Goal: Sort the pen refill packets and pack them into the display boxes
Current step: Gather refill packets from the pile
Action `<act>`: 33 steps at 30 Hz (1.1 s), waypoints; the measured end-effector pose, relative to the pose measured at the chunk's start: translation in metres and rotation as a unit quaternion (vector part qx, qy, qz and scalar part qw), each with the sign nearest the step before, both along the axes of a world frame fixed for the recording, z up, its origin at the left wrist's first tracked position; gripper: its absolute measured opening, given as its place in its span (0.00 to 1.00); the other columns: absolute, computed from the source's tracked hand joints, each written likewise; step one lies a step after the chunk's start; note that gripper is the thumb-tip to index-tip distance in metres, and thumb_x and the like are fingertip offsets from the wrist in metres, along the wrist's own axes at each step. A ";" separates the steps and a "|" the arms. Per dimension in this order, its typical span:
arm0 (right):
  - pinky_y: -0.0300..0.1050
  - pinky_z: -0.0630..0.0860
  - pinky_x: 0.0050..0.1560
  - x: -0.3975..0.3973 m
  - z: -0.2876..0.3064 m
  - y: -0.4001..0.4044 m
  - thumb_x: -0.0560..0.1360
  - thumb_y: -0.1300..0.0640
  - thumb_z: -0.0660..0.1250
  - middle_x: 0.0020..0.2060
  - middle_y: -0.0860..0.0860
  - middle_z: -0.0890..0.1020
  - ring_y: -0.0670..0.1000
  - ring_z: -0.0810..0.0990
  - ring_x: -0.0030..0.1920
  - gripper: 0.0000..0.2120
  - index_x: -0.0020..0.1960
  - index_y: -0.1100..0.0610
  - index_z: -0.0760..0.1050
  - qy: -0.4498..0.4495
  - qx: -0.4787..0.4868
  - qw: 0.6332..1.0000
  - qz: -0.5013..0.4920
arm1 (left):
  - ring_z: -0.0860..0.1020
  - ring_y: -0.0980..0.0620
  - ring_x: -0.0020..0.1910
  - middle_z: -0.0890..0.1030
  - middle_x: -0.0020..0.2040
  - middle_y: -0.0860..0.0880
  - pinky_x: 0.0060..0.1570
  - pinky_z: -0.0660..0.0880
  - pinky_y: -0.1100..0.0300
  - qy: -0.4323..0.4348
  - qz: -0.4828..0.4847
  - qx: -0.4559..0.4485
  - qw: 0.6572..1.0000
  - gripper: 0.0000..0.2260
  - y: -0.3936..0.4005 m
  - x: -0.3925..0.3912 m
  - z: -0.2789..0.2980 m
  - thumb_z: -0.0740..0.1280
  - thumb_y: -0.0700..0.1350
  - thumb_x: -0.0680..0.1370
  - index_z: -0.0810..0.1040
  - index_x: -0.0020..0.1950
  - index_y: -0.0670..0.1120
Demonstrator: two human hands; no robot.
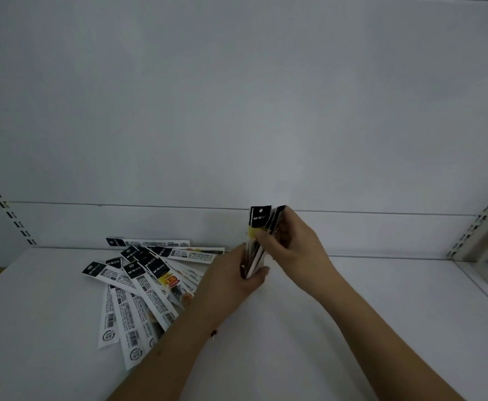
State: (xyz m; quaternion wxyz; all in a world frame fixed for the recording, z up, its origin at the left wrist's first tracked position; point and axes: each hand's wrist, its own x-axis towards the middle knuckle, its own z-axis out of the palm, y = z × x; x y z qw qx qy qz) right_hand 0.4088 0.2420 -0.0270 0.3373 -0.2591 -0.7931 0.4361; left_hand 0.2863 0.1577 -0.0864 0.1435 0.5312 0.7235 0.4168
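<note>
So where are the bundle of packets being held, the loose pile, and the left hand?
held bundle of packets (259,219): head view, black top of the front packet.
loose pile of packets (147,287): head view, white middle of one packet.
left hand (231,277): head view, back of the hand.

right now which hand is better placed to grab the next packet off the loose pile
Left. The left hand sits right beside the loose pile on the shelf, gripping the bottom of the upright bundle. The right hand holds the bundle's far side, away from the pile.
</note>
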 end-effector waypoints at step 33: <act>0.49 0.81 0.44 0.004 -0.004 0.012 0.71 0.56 0.77 0.42 0.52 0.84 0.51 0.83 0.37 0.13 0.52 0.55 0.77 -0.070 -0.058 0.991 0.097 | 0.76 0.62 0.39 0.78 0.41 0.56 0.38 0.70 0.64 0.059 -0.073 -0.026 0.995 0.05 -0.003 -0.007 -0.011 0.62 0.47 0.80 0.73 0.52 0.58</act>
